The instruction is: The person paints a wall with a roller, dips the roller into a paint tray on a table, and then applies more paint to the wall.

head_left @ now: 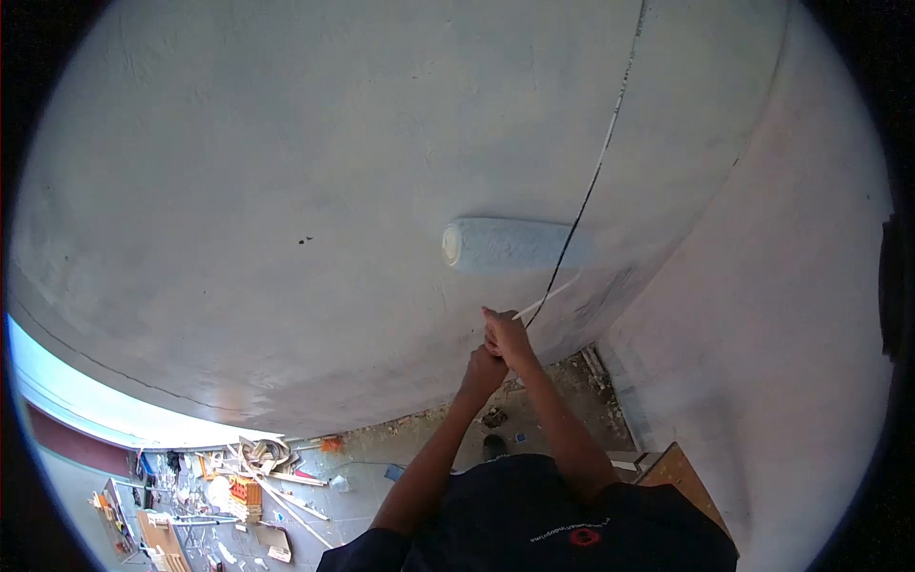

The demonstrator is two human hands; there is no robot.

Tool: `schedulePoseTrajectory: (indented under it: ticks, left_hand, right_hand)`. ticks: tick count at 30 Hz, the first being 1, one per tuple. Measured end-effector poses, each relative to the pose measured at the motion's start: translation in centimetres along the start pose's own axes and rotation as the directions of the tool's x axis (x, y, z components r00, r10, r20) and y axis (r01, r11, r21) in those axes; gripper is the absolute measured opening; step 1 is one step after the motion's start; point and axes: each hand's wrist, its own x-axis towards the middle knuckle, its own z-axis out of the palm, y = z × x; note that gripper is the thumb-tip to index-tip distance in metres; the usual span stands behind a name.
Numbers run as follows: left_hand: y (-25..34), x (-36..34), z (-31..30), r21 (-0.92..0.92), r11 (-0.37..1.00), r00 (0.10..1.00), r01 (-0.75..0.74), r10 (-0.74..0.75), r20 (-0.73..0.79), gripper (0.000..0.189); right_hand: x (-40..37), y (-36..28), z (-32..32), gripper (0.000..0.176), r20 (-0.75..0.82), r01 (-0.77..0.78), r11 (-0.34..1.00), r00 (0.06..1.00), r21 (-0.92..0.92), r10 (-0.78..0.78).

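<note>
A paint roller (519,245) with a thick pale sleeve lies against the grey plastered surface (315,172) in the head view. Its thin white frame rod (548,297) runs down to my hands. My right hand (509,337) is closed around the roller's handle, just below the rod. Directly beneath it, my left hand (486,370) is wrapped round the same handle, and the two hands touch. The grip itself is mostly hidden by my fingers.
A thin dark cord-like line (599,167) crosses in front of the roller. A pale side wall (762,324) stands at right, with a wooden board (679,481) below. Lower left, timber lengths (291,505), a stack of orange-brown pieces (246,500) and debris litter the floor.
</note>
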Motion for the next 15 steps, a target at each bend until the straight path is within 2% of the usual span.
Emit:
schedulePoseTrajectory:
  ticks: [2,4,5,6,8,11,13,14,15]
  left_hand:
    - [-2.4,-0.9,0.1,0.004,0.998,0.997,-0.069,0.069,-0.032,0.025]
    - [-2.3,-3.5,-1.7,0.008,1.000,0.998,-0.030,0.031,-0.048,0.026]
    - [-3.0,-4.8,-2.6,0.046,0.999,1.000,-0.002,0.003,-0.027,0.027]
    - [-6.1,-5.9,-3.1,0.152,0.987,0.998,0.060,-0.060,-0.004,0.028]
    - [-11.1,-7.4,-3.9,0.357,0.917,0.983,0.179,-0.185,-0.017,0.028]
    - [-7.0,-6.9,-5.6,0.290,0.913,0.951,0.285,-0.308,0.033,0.028]
    - [-7.4,-5.8,-4.3,0.283,0.933,0.964,0.222,-0.253,0.078,0.027]
    - [-7.1,-5.1,-3.2,0.175,0.979,0.983,0.106,-0.129,0.128,0.026]
    - [-6.7,-4.3,-2.2,0.056,0.998,0.984,-0.007,-0.003,0.176,0.026]
  right_hand:
    - [0.3,2.9,0.3,0.046,-0.061,-0.038,0.999,0.998,-0.035,0.035]
    - [0.7,7.8,1.1,0.042,-0.065,0.002,0.998,0.998,0.064,0.002]
    - [0.0,8.8,2.1,0.043,-0.037,-0.110,0.984,0.993,0.140,0.117]
    - [-0.8,9.7,3.0,0.045,0.003,-0.225,0.951,0.973,0.213,0.229]
    - [-1.6,11.1,4.4,0.045,0.112,-0.266,0.923,0.963,0.278,0.244]
    - [-1.0,11.3,4.8,0.046,0.143,-0.226,0.912,0.972,0.341,0.187]
    - [-1.3,8.4,4.0,0.045,0.073,-0.277,0.913,0.961,0.298,0.267]
    - [-1.0,7.0,3.0,0.045,0.037,-0.296,0.915,0.954,0.275,0.297]
    - [0.4,8.3,0.7,0.043,0.074,-0.197,0.952,0.980,0.232,0.185]
